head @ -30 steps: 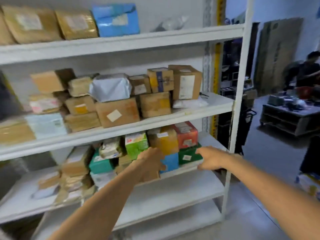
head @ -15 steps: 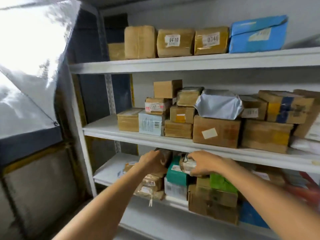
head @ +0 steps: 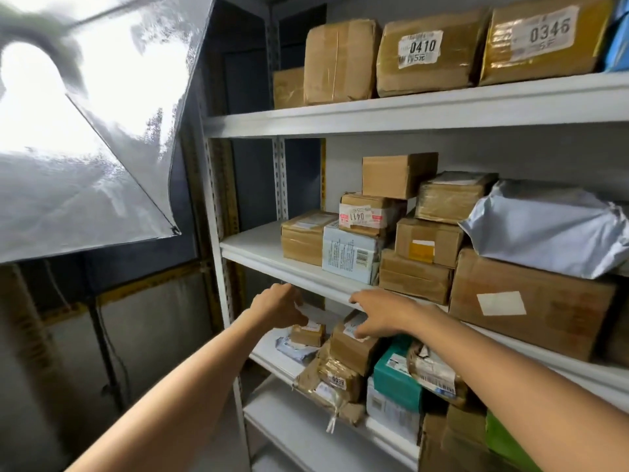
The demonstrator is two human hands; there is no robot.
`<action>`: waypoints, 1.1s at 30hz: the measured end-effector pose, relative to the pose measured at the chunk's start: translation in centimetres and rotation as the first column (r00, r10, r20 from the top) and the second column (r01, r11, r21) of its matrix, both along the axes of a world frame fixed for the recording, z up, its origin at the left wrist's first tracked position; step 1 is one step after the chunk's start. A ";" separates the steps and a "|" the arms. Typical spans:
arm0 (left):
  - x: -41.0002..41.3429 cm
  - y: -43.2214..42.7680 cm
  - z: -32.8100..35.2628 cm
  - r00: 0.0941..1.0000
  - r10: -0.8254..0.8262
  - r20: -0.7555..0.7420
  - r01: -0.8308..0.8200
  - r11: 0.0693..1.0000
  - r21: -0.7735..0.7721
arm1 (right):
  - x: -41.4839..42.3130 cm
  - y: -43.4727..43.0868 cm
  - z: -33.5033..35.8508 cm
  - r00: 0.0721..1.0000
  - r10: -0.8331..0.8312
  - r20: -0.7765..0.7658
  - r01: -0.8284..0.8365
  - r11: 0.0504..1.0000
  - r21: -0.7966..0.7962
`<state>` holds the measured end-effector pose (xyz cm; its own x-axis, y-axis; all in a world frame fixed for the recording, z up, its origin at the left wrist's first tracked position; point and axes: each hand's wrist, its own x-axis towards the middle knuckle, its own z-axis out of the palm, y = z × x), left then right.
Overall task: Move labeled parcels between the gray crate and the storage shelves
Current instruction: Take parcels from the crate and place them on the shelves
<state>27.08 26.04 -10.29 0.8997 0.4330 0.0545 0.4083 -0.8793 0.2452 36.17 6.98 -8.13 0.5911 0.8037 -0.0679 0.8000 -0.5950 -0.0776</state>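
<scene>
left hand (head: 278,307) at small parcel (head: 307,334) | right hand (head: 383,315) on brown parcel (head: 352,349) (grip unclear)

On the top shelf (head: 408,112), parcel 0410 (head: 427,54) sits left of parcel 0346 (head: 544,39). On the middle shelf (head: 252,247), parcel 0411 (head: 367,214) lies atop another box (head: 350,257); parcel 0039 (head: 337,379) lies on the lower shelf (head: 269,359).

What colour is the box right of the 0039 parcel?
The box is teal; the head view shows it best.
</scene>
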 end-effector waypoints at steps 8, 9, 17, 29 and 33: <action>2.7 4.8 1.9 1.000 0.016 0.006 -0.016 1.000 0.022 | 2.6 4.4 1.1 0.999 0.013 0.053 -0.012 1.000 -0.012; 3.4 5.5 2.0 1.000 0.012 0.017 -0.012 1.000 -0.002 | 3.0 5.0 1.2 0.998 0.001 0.057 -0.001 1.000 -0.004; 9.6 12.9 4.4 0.983 -0.145 0.111 0.147 0.989 -0.007 | 4.1 10.7 2.0 0.985 -0.149 0.089 0.145 0.988 0.044; 13.8 20.0 4.7 0.961 -0.258 0.094 0.256 0.966 0.039 | 4.8 14.7 2.8 0.939 -0.327 0.106 0.331 0.943 -0.025; 14.7 20.5 4.0 0.970 -0.221 0.099 0.221 0.975 0.013 | 5.1 14.6 2.7 0.933 -0.343 0.107 0.350 0.935 -0.055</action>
<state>41.82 46.51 -6.28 0.9633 0.2237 0.1485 0.1775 -0.9455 0.2731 41.29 21.63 -5.43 0.8387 0.5425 -0.0481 0.5443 -0.8379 0.0411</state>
